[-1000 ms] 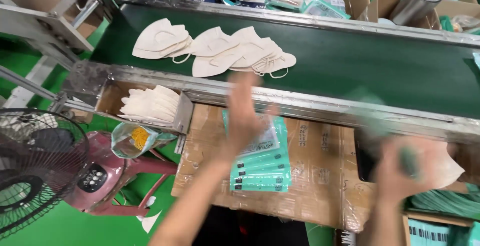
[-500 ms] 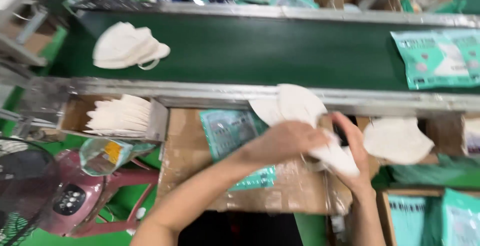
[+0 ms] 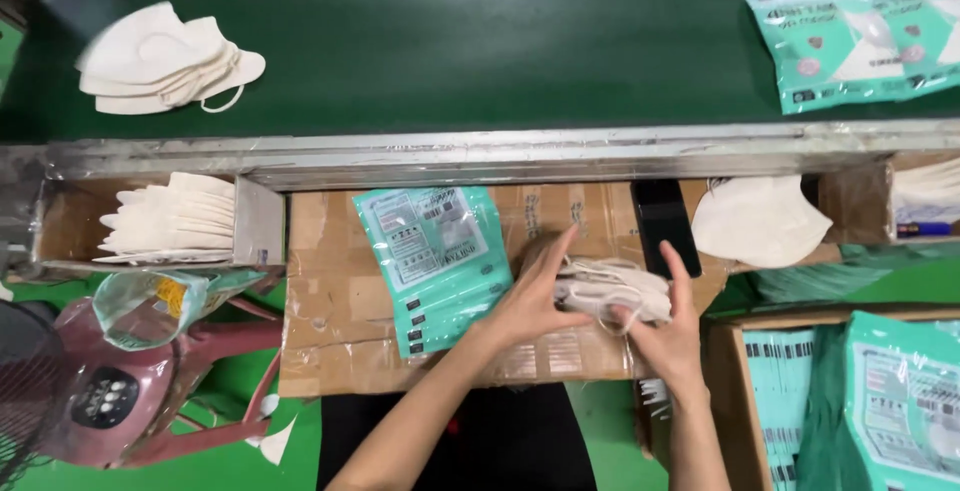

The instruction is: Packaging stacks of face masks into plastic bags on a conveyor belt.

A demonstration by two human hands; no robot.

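My left hand (image 3: 528,296) and my right hand (image 3: 672,326) press together a small stack of white folded face masks (image 3: 610,291) on the cardboard work surface (image 3: 330,321). The left hand is flat against the stack's left side, and the right hand cups its right side with fingers up. A pile of teal printed pouches (image 3: 432,256) lies just left of my left hand. A single white mask (image 3: 760,221) rests to the right of the stack, beside a black phone-like slab (image 3: 665,223).
A dark green conveyor belt (image 3: 480,51) runs across the top, carrying loose white masks (image 3: 160,56) at left and filled teal pouches (image 3: 865,36) at right. A cardboard bin of masks (image 3: 170,216) sits at left. Boxes of teal pouches (image 3: 890,391) stand at right. A pink fan (image 3: 90,391) is at lower left.
The view has shifted right along the belt. My hands brought the white masks down from the belt's edge onto the cardboard and now squeeze them into a flat stack.
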